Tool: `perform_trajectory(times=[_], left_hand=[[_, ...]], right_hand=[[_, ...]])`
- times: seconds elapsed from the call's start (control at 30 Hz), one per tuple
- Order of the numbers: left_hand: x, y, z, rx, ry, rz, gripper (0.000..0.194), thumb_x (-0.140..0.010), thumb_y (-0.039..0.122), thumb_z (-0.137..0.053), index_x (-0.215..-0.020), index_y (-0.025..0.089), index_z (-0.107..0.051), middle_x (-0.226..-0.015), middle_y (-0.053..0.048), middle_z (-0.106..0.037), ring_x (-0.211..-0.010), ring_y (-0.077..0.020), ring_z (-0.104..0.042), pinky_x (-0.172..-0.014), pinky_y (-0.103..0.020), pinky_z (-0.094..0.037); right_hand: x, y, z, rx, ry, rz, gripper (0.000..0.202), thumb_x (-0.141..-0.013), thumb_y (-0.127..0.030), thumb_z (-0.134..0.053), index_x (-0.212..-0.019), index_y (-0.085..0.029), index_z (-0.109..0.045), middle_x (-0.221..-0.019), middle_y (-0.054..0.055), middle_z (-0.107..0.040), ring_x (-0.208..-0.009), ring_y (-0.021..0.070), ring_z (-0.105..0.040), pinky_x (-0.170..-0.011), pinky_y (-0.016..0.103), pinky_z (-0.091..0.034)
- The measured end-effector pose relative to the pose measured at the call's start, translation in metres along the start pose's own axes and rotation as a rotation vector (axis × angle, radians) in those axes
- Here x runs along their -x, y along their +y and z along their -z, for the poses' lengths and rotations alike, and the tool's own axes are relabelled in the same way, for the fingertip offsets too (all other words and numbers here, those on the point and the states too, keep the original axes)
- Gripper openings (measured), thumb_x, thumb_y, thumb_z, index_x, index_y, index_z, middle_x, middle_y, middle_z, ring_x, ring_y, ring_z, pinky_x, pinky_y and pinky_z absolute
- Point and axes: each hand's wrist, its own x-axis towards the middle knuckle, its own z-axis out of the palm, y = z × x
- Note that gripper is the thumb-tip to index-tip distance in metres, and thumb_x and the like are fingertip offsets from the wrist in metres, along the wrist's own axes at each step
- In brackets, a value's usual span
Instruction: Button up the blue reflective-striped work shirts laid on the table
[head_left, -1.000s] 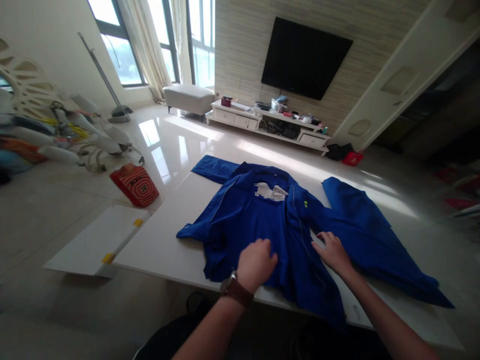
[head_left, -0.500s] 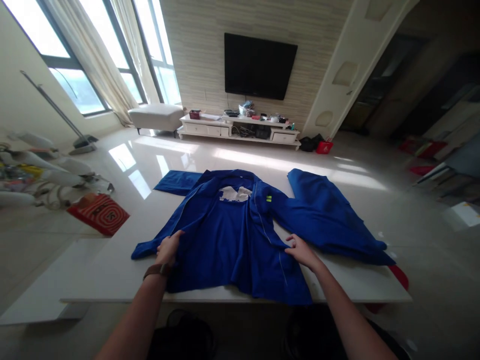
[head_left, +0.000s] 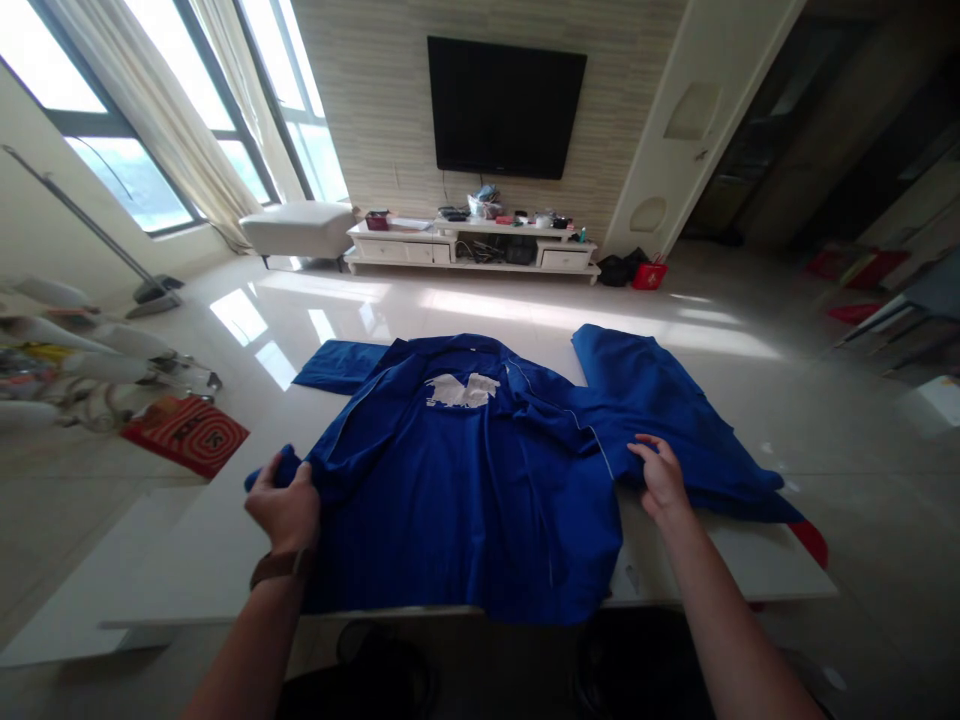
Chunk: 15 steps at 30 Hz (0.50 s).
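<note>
A blue jacket (head_left: 450, 490) lies spread on the white table, its front parted and its inside facing up. A torn-looking white patch (head_left: 463, 390) shows inside the back below the collar. My left hand (head_left: 285, 505), with a brown band on its wrist, is closed round bunched cloth at the jacket's left side. My right hand (head_left: 661, 475) is over the sleeve at the right, beside the turned-out front edge; its fingers are bent but apart, with no cloth seen between them. More folded blue cloth (head_left: 622, 360) lies behind that sleeve.
The white table (head_left: 187, 560) has its near edge just before me. A red paper bag (head_left: 187, 435) and white cones stand on the left. Something red (head_left: 810, 543) shows by the table's right corner. Beyond are a low TV cabinet (head_left: 405, 247) and a grey-white bench (head_left: 300, 230).
My left hand has moved outward to the left and now grips bunched cloth. My right hand has moved right and up, and the right front panel is turned further outward.
</note>
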Motion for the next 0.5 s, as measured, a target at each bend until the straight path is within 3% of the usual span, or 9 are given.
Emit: perform_trajectory(times=[0.07,0.1,0.2,0.23,0.27,0.33,0.4,0.43,0.5], left_hand=[[0.023,0.025,0.008,0.09,-0.047,-0.065,0.05,-0.09,0.034,-0.056,-0.131,0.009,-0.067,-0.118,-0.011,-0.073,-0.105,-0.0258,-0.068,-0.1,-0.038,-0.054],[0.038,0.037,0.012,0.101,-0.185,-0.171,0.045,-0.09,0.034,-0.054,-0.127,0.012,-0.07,-0.12,-0.01,-0.072,-0.109,-0.0254,-0.067,-0.103,-0.037,-0.052],[0.079,0.059,0.019,0.035,-0.974,-0.531,0.036,-0.08,0.019,-0.058,-0.11,0.021,-0.077,-0.112,-0.004,-0.076,-0.109,-0.0229,-0.066,-0.102,-0.03,-0.05],[0.089,0.06,0.02,-0.009,-1.223,-0.588,0.038,-0.075,0.014,-0.058,-0.107,0.023,-0.078,-0.108,-0.002,-0.076,-0.105,-0.0216,-0.067,-0.098,-0.028,-0.05],[0.096,0.058,0.019,-0.065,-1.44,-0.598,0.041,-0.071,0.011,-0.058,-0.105,0.024,-0.078,-0.104,-0.001,-0.077,-0.1,-0.0205,-0.069,-0.093,-0.027,-0.051],[0.102,0.049,0.014,-0.179,-1.714,-0.505,0.04,-0.067,0.012,-0.06,-0.101,0.023,-0.079,-0.093,0.0,-0.077,-0.087,-0.0196,-0.07,-0.08,-0.025,-0.052],[0.098,0.038,0.009,-0.224,-1.795,-0.4,0.036,-0.069,0.017,-0.061,-0.1,0.021,-0.078,-0.087,0.0,-0.077,-0.08,-0.0197,-0.07,-0.072,-0.025,-0.051],[0.094,0.035,0.006,-0.206,-1.76,-0.38,0.034,-0.071,0.02,-0.062,-0.101,0.02,-0.077,-0.086,0.0,-0.076,-0.08,-0.0199,-0.07,-0.072,-0.026,-0.051],[0.087,0.033,0.003,-0.136,-1.559,-0.402,0.031,-0.078,0.024,-0.06,-0.105,0.019,-0.075,-0.094,-0.003,-0.076,-0.088,-0.0206,-0.07,-0.081,-0.027,-0.052]], right_hand=[[0.008,0.0,-0.009,-0.023,0.005,0.045,0.059,-0.046,-0.037,-0.079,-0.1,-0.021,-0.061,-0.089,0.0,-0.067,-0.086,0.018,-0.062,-0.076,0.027,-0.049],[0.011,-0.001,-0.013,-0.028,-0.008,0.073,0.061,-0.046,-0.036,-0.079,-0.101,-0.021,-0.06,-0.094,0.001,-0.068,-0.089,0.0185,-0.063,-0.078,0.028,-0.05],[0.02,-0.002,-0.024,0.006,-0.108,0.142,0.065,-0.049,-0.036,-0.082,-0.108,-0.02,-0.061,-0.107,0.005,-0.069,-0.095,0.0206,-0.065,-0.081,0.031,-0.053],[0.023,-0.001,-0.027,0.037,-0.167,0.15,0.065,-0.051,-0.038,-0.083,-0.11,-0.021,-0.061,-0.108,0.006,-0.069,-0.094,0.0211,-0.066,-0.081,0.032,-0.054],[0.026,0.0,-0.03,0.081,-0.237,0.151,0.066,-0.054,-0.04,-0.083,-0.112,-0.021,-0.061,-0.108,0.007,-0.07,-0.093,0.0214,-0.067,-0.08,0.032,-0.054],[0.029,0.007,-0.031,0.23,-0.384,0.146,0.067,-0.057,-0.043,-0.084,-0.115,-0.021,-0.06,-0.104,0.007,-0.071,-0.088,0.0217,-0.068,-0.075,0.032,-0.055],[0.03,0.017,-0.028,0.473,-0.464,0.154,0.066,-0.054,-0.042,-0.087,-0.111,-0.021,-0.063,-0.096,0.007,-0.073,-0.081,0.022,-0.068,-0.07,0.031,-0.054],[0.029,0.022,-0.024,0.603,-0.481,0.159,0.064,-0.049,-0.038,-0.089,-0.106,-0.02,-0.065,-0.09,0.008,-0.073,-0.078,0.0223,-0.067,-0.068,0.031,-0.053],[0.025,0.033,-0.014,0.789,-0.507,0.129,0.059,-0.038,-0.027,-0.093,-0.091,-0.019,-0.069,-0.08,0.007,-0.072,-0.071,0.0226,-0.066,-0.065,0.032,-0.052]])
